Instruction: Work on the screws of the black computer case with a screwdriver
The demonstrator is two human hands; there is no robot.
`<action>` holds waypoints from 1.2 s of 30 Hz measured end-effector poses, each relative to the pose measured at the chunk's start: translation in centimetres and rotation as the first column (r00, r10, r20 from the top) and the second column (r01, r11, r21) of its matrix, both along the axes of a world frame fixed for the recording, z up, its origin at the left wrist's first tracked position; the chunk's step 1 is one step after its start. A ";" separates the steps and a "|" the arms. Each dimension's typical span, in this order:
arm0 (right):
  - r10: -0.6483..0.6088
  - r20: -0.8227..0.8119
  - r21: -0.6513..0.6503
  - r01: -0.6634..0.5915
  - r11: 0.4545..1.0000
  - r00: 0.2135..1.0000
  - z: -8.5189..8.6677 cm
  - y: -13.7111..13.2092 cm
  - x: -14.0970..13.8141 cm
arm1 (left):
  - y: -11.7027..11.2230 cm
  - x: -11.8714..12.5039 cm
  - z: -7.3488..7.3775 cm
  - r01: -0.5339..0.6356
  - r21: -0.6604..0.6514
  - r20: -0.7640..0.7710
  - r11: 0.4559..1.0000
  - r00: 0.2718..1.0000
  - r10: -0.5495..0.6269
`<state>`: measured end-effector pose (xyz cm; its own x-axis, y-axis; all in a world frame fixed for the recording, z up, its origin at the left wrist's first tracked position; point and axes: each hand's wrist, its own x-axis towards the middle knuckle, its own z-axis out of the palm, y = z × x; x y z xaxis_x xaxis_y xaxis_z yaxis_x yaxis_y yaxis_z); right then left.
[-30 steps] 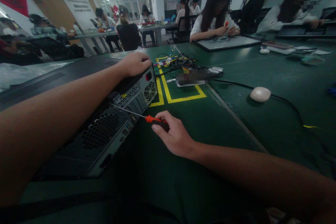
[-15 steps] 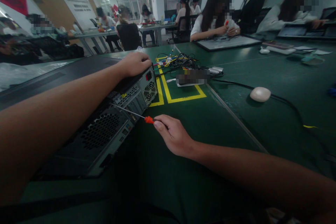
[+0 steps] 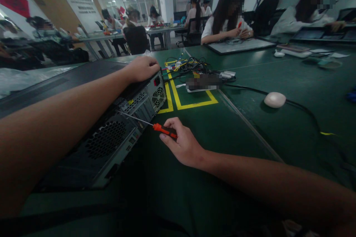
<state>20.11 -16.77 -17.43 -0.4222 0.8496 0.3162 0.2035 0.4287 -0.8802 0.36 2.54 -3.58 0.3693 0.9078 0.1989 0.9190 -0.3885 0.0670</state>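
A black computer case [image 3: 91, 77] lies on its side, its grey metal rear panel facing me at an angle. My left hand [image 3: 143, 68] holds it down from above, fingers bent over the top near the rear corner; the fingertips are partly hidden. My right hand [image 3: 185, 142] has a screwdriver [image 3: 165, 130] with a red and black handle between thumb and fingers, the fingers loosely around it. The thin shaft reaches left to the rear panel between the honeycomb vent [image 3: 107, 139] and the slot covers [image 3: 141, 109]. Shadow hides what the tip touches.
Tangled cables [image 3: 194, 64] lie beyond the case by yellow tape [image 3: 194, 105] on the green table [image 3: 244, 133]. A pale computer mouse [image 3: 274, 100] sits to the right beside a black cable. A co-worker [image 3: 228, 18] handles parts across the table. Clear plastic [image 3: 16, 81] lies left.
The fingers of my right hand have opened and shifted along the screwdriver, baring more of its handle. My left hand and the case stay put.
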 end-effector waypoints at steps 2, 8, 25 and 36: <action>0.000 -0.003 0.003 0.000 1.000 1.000 0.1 0.1 0.0 | 0.0 0.0 0.0 -0.001 -0.001 0.000 1.000 1.000 0.001; 0.002 0.002 0.003 -0.002 1.000 1.000 0.1 0.1 0.0 | -0.1 0.0 0.0 -0.018 0.009 0.011 1.000 1.000 0.018; -0.009 0.006 0.023 0.009 1.000 1.000 -0.1 0.1 0.0 | 0.0 0.0 -0.2 0.001 0.014 0.042 1.000 0.999 -0.002; 0.000 0.000 0.002 0.000 1.000 1.000 0.3 -0.1 0.1 | 0.2 -0.1 -0.5 -0.002 0.027 0.048 1.000 0.999 0.001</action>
